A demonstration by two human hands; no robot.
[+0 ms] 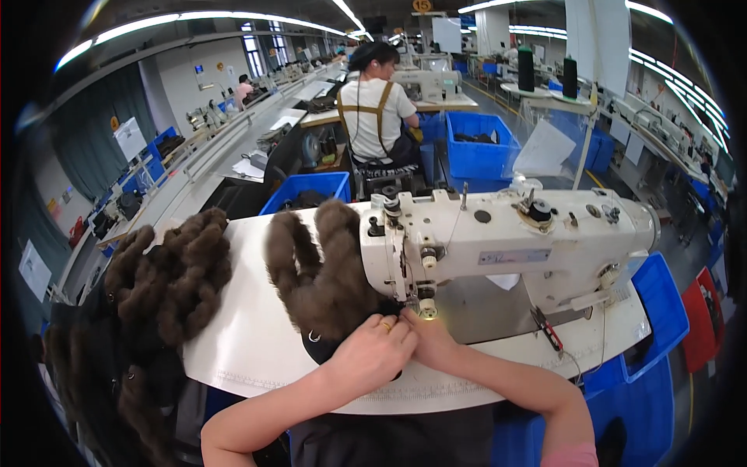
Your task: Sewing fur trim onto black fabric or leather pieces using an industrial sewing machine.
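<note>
A brown fur piece with black fabric (313,300) lies on the white table of the sewing machine (498,241), left of the needle. Its black edge runs under the presser foot (409,302), and a small silver ring shows on the fabric. Close in front of the foot, my left hand (377,346) is closed on the black fabric, with a ring on one finger. My right hand (430,340) touches it from the right, fingers pinched together at the fabric edge just below the needle. Both hands partly hide the fabric between them.
More brown fur pieces (175,272) are heaped at the left table edge. Red-handled thread snips (548,330) lie right of my hands. Blue bins stand behind the table (311,185) and at its right (642,405). Ahead, a co-worker (381,109) sits facing away.
</note>
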